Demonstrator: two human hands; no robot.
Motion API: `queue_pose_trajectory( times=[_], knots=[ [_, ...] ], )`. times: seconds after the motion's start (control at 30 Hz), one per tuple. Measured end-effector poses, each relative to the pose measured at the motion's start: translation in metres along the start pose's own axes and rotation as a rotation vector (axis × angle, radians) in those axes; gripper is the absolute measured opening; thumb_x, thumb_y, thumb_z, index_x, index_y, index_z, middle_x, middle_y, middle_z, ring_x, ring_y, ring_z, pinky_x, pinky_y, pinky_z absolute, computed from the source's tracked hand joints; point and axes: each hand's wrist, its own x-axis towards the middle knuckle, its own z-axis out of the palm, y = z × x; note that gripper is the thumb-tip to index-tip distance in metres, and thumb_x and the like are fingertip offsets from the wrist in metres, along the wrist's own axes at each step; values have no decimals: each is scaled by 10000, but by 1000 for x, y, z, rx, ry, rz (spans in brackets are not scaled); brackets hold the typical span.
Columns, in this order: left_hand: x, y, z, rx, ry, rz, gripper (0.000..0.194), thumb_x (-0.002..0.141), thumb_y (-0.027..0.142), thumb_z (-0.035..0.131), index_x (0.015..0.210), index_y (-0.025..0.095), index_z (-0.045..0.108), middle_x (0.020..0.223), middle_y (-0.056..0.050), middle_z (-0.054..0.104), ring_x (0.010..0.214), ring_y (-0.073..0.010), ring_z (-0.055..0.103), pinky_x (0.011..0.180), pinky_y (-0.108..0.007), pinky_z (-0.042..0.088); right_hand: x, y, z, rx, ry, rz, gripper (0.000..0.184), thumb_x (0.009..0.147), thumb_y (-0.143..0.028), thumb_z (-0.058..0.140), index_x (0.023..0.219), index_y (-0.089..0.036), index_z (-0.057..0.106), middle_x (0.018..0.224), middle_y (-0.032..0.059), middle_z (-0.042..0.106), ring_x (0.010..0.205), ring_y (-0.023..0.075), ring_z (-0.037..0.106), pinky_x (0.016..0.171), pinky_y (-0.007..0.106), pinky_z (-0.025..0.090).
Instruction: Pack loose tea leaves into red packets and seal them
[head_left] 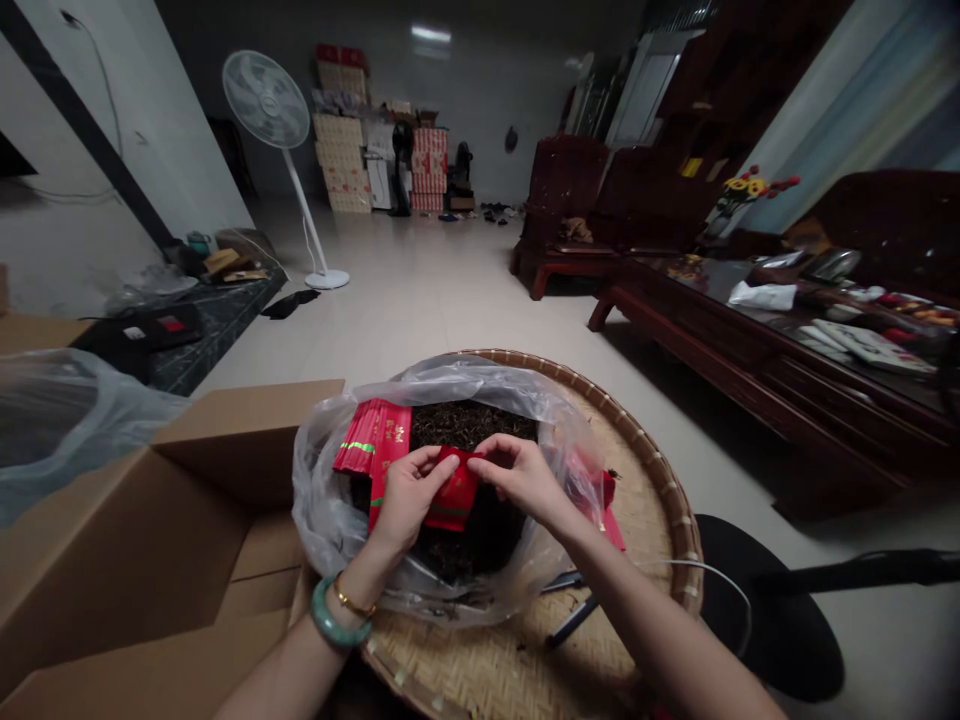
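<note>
Between my two hands is a small red packet (452, 500), held upright over dark loose tea leaves (472, 422). My left hand (411, 490) pinches its top left corner. The fingertips of my right hand (517, 474) close on its top right edge. The leaves fill a clear plastic bag (330, 540) with its mouth folded wide. On the leaves to the left lies a pile of flat red packets (373, 437) with gold lettering and green bands. More red packets (609, 510) show at the right side of the bag, partly behind the plastic.
A round woven bamboo tray (667, 480) carries the bag, and a dark-handled tool (571, 622) lies on it. Left stands an open cardboard box (142, 540). A black round base (780, 620) is at the right; a white fan (324, 277) and wooden table (720, 350) stand farther off.
</note>
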Motion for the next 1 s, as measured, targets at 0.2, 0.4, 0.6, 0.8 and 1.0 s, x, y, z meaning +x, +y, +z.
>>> queue_pose_trajectory(
  times=[0.2, 0.4, 0.6, 0.8, 1.0],
  knots=[
    [-2, 2, -1, -159, -27, -170, 334, 512, 329, 844, 723, 121, 689, 638, -6, 685, 533, -91, 594, 519, -177, 480, -3, 10, 7, 53, 47, 24, 293, 621, -408, 722, 679, -131, 647, 540, -29, 564, 401, 46, 403, 365, 169, 308],
    [-7, 13, -6, -151, -122, -236, 293, 506, 313, 846, 647, 104, 697, 583, -6, 656, 516, -74, 567, 499, -154, 451, -6, 11, 7, 103, 69, 43, 314, 600, -424, 741, 671, -133, 643, 524, -31, 564, 392, 53, 411, 362, 175, 310],
    [-10, 10, -10, -75, -156, -204, 269, 545, 322, 828, 597, 109, 672, 545, 14, 597, 498, -69, 522, 489, -167, 423, -11, 9, 7, 47, 2, 68, 320, 622, -428, 728, 696, -124, 666, 503, -39, 547, 401, 47, 383, 372, 174, 283],
    [-14, 2, -12, -25, -150, -138, 257, 593, 336, 805, 647, 114, 688, 592, 5, 632, 540, -73, 539, 529, -166, 434, -16, 8, 7, -4, 17, 44, 305, 637, -421, 715, 594, -137, 615, 429, -62, 478, 378, 51, 379, 370, 178, 277],
    [-23, 0, -6, -89, -163, -225, 320, 556, 347, 824, 724, 105, 700, 657, -27, 687, 574, -105, 596, 574, -199, 476, -25, 8, 8, 26, 29, 7, 289, 649, -413, 720, 620, -136, 639, 504, -42, 537, 413, 65, 449, 402, 187, 347]
  ],
)
